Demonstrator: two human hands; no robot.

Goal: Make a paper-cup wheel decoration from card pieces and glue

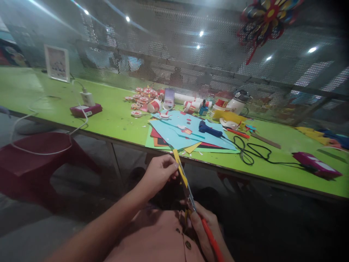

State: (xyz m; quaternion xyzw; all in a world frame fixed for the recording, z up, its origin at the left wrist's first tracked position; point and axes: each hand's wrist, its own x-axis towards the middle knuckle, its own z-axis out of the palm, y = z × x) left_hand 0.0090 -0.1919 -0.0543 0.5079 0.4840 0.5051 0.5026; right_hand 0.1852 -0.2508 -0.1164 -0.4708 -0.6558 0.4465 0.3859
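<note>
Between the thumb and fingers of my left hand point(163, 171) is a narrow yellow paper strip point(180, 169), pointing up toward the table edge. My right hand point(205, 222) grips a pair of scissors point(190, 199) by the orange-red handles. The blades run up along the strip, touching or very near it. Part of the right hand's fingers is hidden behind the handles. Just beyond the hands, light blue paper sheets point(169, 133) lie on top of other coloured sheets. A dark blue glue gun point(209, 129) rests on them, its black cord trailing right.
The green table point(117, 123) carries red-and-white paper cups point(155, 106), a pile of small round paper pieces point(145, 95), an orange-red pen-like tool point(238, 133) and purple power strips point(316, 164). A maroon stool point(40, 156) stands at left. Perforated metal screening rises behind.
</note>
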